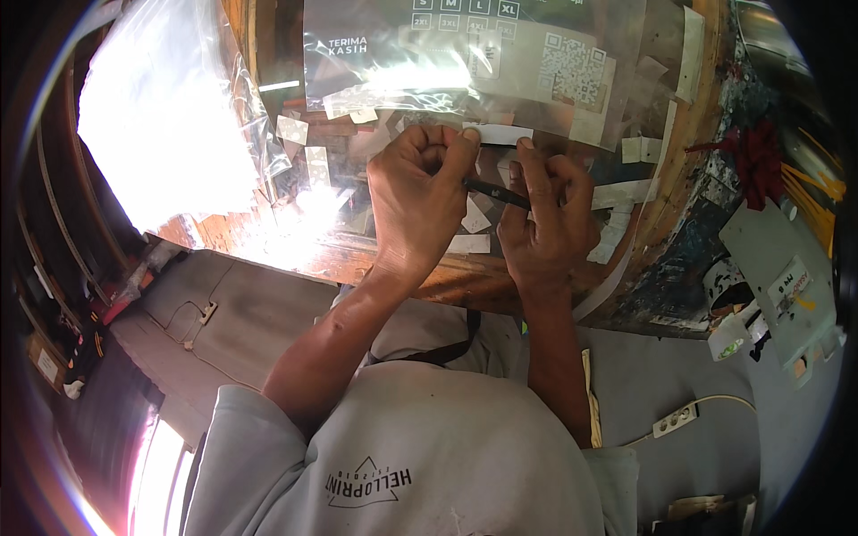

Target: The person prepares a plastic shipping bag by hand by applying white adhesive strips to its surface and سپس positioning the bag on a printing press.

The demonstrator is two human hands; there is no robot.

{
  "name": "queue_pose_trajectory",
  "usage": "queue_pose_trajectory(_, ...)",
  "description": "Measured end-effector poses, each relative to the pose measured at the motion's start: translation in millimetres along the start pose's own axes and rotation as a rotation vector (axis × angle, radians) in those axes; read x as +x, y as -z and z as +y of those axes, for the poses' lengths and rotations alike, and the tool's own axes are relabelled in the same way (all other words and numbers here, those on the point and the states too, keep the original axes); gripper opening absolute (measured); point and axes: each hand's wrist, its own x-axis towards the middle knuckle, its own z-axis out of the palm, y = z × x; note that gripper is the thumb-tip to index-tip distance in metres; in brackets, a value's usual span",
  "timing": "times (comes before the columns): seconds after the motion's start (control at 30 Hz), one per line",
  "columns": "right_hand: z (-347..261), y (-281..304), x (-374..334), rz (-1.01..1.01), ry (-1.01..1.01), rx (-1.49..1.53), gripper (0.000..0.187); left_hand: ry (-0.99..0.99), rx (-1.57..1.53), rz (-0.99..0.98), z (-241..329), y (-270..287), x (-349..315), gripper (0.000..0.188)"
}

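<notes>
One left hand [416, 192], ours, nearly closed, pinches a white strip [505, 135] inside the surface's [447, 288] near edge; our right hand [547, 210], curled round a black pen-like tool [496, 192], touches it; gripping looks done, what remains we cannot tell

The left hand [411, 192] is covering part of the white strip [506, 134], and the right hand [552, 210] is hiding one end of the black stick [499, 191]. The upper edge is cutting off the clear plastic bag [500, 76]. Glare is washing out the white plastic [170, 116] and a stretch of the counter [447, 284]. The lower edge is cropping the grey shirt [456, 447]; the red bundle [758, 163] is showing too blurred to identify.
</notes>
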Motion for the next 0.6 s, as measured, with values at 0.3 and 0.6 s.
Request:
queue_pose_trajectory(0.3,-1,1,0,-0.005,0.002,-0.024,0.053,-0.022,0.002,0.02,-4,-3,1,0.029)
queue_pose_trajectory(0.6,-1,0,0,-0.002,0.007,-0.045,0.054,-0.015,0.043,0.028,2,-4,-1,0.03)
